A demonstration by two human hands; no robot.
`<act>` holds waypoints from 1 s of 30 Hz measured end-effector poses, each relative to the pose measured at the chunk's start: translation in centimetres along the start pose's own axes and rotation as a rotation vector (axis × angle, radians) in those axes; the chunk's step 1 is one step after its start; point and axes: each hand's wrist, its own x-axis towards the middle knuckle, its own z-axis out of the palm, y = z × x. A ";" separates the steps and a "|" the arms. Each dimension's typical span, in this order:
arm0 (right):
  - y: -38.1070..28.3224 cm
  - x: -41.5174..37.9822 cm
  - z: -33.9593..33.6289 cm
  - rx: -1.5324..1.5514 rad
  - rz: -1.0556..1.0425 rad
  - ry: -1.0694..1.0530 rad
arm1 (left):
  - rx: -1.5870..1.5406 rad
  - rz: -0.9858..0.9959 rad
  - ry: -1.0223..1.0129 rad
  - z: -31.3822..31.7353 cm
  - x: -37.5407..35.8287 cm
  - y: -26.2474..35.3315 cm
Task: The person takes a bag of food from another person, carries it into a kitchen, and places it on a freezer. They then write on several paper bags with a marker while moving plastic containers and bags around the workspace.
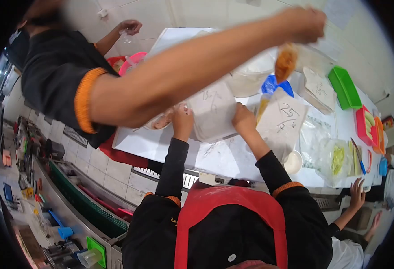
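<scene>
My left hand (182, 122) is closed, fingers curled, between a bowl of pinkish food (161, 122) and the left edge of a stack of white sheets (212, 112) with handwriting on it. What its fingers hold, I cannot tell. At the right edge of that stack, my right hand (244, 119) is closed on the white sheets. Just right of it lies another stack of white sheets (284, 119) marked "25", with a yellow item (263, 107) partly under it. A co-worker's forearm (197, 67) crosses above my hands and hides part of the table.
The co-worker's blurred hand (306, 24) has a bag of orange-brown food (285, 62) below it. On the table (224, 157) are a white tub (246, 80), a green bin (344, 87), a pink bin (365, 125), a knife (358, 157) and a bag of chopped greens (336, 161).
</scene>
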 end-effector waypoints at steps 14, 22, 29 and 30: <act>-0.3 -0.6 0.1 0.083 0.003 -0.037 | 0.089 -0.011 0.039 1.1 1.0 1.4; -1.1 -5.3 -0.4 0.059 -0.013 -0.180 | 0.197 -0.082 -0.086 -1.2 -2.3 1.8; -2.6 -1.4 -2.8 0.078 -0.013 -0.226 | 0.138 -0.015 -0.081 0.1 2.4 1.4; -2.8 0.7 -2.3 0.092 -0.001 -0.242 | 0.089 -0.022 -0.083 1.0 3.8 0.8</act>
